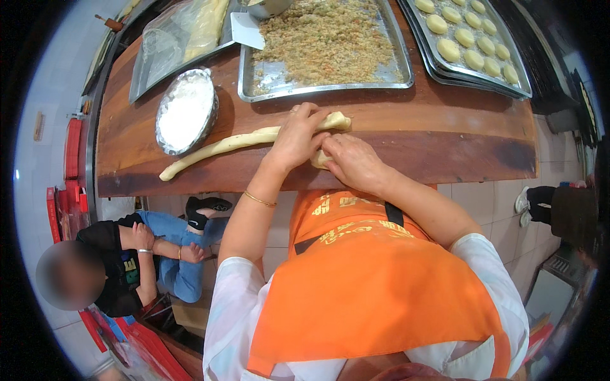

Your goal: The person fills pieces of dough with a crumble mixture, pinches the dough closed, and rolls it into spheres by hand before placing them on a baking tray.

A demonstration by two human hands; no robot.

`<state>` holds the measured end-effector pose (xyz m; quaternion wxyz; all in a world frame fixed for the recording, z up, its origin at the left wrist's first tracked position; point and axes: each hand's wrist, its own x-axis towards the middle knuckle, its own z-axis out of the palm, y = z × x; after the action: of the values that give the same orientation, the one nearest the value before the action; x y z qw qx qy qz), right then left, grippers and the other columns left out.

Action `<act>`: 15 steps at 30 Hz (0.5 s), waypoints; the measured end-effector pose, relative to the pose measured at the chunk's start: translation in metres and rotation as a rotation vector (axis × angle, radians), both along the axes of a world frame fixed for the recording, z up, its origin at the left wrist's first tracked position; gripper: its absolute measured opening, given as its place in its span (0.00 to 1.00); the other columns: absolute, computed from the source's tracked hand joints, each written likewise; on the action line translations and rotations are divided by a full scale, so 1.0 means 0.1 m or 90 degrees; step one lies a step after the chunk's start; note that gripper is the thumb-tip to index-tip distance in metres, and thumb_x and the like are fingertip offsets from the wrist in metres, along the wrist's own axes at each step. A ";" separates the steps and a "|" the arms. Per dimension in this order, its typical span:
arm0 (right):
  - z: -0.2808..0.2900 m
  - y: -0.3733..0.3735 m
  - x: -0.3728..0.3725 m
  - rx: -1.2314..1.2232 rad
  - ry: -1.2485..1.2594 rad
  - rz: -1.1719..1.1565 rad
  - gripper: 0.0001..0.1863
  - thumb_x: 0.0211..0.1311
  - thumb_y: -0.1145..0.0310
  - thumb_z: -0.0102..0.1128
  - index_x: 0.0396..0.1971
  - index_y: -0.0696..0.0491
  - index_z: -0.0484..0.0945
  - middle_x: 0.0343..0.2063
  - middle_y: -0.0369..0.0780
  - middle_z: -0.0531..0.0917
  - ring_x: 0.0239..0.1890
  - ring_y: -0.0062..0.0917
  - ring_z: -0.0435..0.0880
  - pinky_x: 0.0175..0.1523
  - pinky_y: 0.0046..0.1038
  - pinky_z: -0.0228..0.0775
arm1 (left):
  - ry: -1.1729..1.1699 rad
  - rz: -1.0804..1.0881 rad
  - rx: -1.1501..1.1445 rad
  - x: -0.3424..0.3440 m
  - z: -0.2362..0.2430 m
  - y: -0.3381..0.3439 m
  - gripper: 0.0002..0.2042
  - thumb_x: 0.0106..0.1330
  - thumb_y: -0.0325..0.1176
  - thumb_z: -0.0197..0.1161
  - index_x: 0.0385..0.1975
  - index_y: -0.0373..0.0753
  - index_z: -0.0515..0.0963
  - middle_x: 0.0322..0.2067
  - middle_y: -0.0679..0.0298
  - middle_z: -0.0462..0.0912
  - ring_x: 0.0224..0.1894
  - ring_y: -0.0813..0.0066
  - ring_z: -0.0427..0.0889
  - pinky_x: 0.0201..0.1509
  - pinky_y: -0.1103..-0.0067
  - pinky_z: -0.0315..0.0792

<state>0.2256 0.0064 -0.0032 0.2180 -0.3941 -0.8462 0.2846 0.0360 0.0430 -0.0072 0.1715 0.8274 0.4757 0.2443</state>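
A long pale dough rope lies diagonally on the wooden table, its right end near my hands. My left hand is curled over the rope near that end, fingers gripping it. My right hand is just below and right, closed on a smaller piece of dough near the table's front edge; its fingertips meet those of my left hand and are partly hidden. A foil-lined bowl of white powder sits left of the rope.
Behind are a tray of crumbly filling, a white scraper, a tray with wrapped dough and stacked trays of round pieces. A seated person is at lower left; another person's legs show at right.
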 end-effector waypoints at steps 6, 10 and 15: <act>-0.02 0.15 1.09 -0.052 0.057 -0.355 0.11 0.65 0.67 0.63 0.41 0.56 0.76 0.29 0.50 0.84 0.30 0.40 0.86 0.37 0.36 0.78 | 0.010 0.029 0.020 0.04 -0.11 0.01 0.12 0.58 0.27 0.68 0.43 0.36 0.81 0.39 0.56 0.79 0.44 0.52 0.77 0.50 0.62 0.73; -0.05 0.45 1.78 0.138 -0.119 -0.404 0.10 0.61 0.73 0.62 0.43 0.55 0.77 0.39 0.49 0.82 0.43 0.43 0.82 0.50 0.41 0.74 | 0.007 0.076 0.063 0.15 -0.17 0.02 0.10 0.61 0.26 0.65 0.42 0.35 0.80 0.37 0.56 0.77 0.43 0.53 0.77 0.47 0.63 0.73; -0.08 0.04 1.33 0.105 -0.078 0.102 0.23 0.63 0.69 0.60 0.60 0.52 0.74 0.61 0.45 0.75 0.67 0.40 0.69 0.72 0.40 0.59 | -0.028 0.122 0.072 0.24 -0.26 0.03 0.09 0.62 0.26 0.65 0.41 0.34 0.80 0.37 0.54 0.77 0.42 0.52 0.77 0.46 0.62 0.72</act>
<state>0.3583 0.0107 -0.0110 0.1740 -0.3226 -0.9073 0.2061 0.0599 0.0463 -0.0331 0.1106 0.7810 0.5343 0.3038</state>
